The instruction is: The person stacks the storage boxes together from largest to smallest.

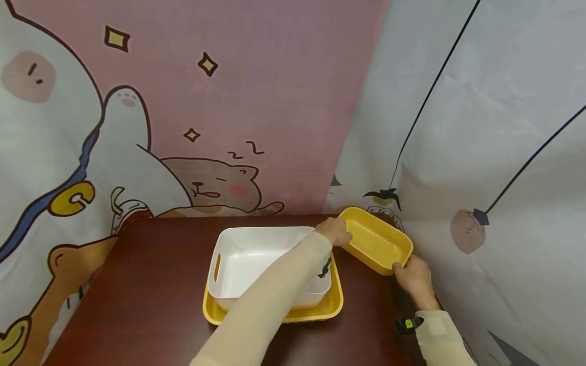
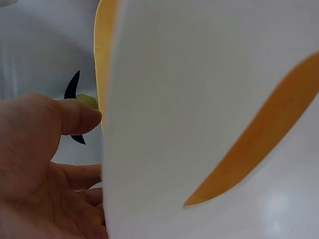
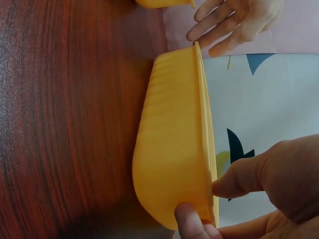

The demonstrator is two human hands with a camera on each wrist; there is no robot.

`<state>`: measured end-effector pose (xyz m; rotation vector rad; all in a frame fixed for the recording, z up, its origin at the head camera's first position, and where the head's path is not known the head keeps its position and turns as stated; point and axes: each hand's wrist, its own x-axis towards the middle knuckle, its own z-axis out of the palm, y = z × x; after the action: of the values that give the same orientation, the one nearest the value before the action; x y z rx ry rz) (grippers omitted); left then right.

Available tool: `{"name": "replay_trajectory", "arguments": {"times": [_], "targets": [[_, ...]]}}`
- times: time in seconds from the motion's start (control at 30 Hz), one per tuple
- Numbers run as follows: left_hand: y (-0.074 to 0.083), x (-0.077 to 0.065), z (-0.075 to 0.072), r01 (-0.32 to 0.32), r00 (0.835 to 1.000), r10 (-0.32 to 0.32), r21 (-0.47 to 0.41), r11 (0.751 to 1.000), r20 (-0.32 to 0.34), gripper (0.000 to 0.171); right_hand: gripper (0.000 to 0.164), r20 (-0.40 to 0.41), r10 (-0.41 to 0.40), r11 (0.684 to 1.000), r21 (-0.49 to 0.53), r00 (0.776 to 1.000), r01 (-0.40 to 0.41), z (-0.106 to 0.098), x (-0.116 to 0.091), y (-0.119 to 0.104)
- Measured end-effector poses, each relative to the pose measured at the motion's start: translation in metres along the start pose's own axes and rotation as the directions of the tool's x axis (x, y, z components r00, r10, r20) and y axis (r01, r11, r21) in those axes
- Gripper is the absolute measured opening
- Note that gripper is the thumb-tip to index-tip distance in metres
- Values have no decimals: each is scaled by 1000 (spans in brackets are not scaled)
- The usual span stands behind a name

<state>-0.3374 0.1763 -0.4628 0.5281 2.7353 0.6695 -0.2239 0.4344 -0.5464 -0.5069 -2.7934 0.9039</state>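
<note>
The right hand (image 1: 415, 281) pinches the small yellow tray (image 1: 375, 241); the left hand (image 1: 334, 231), fingers loosely extended, is beside it; level two-ended support seems best.

Looking down across the dark wood-grained table (image 1: 137, 284) to its far edge, the head view shares the small yellow rectangular plastic tray (image 1: 375, 241) with nearer right-wrist, while left-wrist closely faces the white rectangular plastic bin (image 2: 159, 109).

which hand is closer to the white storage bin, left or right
Left. The left hand is by the white storage bin, at its far right corner; the right hand is farther right, gripping the small yellow tray.
</note>
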Motion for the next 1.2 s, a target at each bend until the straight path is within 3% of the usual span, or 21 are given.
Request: {"name": "replay_trajectory", "arguments": {"times": [0.1,0.2,0.33,0.4,0.57,0.8,0.97,1.2], "targets": [[0,0,0,6,1000,-6,-1,1000,-12,32,30,1,17,1000,0,1000,-17,-1,0,-2],[-7,23,12,23,1000,-23,-1,1000,0,31,28,17,46,999,1,999,-46,-4,-3,-9],[-10,35,20,39,999,-39,7,999,-4,28,29,13,54,998,-9,998,-54,-5,-5,-9],[-6,21,13,32,999,-32,5,999,-27,27,28,3,46,999,-13,999,-46,-5,-5,-9],[-4,8,5,16,998,-18,-36,999,-61,26,24,-37,23,1000,-9,999,-23,-8,-6,-10],[-7,15,5,-3,994,-6,-83,997,-107,24,30,-64,29,999,-18,998,-30,-13,-5,-13],[-10,26,7,-9,994,-2,-91,996,-114,25,22,-120,2,1000,-10,993,-4,-15,-5,-14],[-8,19,0,-24,982,8,-84,996,-187,20,30,-183,-16,1000,9,983,18,-21,-6,-16]]}}
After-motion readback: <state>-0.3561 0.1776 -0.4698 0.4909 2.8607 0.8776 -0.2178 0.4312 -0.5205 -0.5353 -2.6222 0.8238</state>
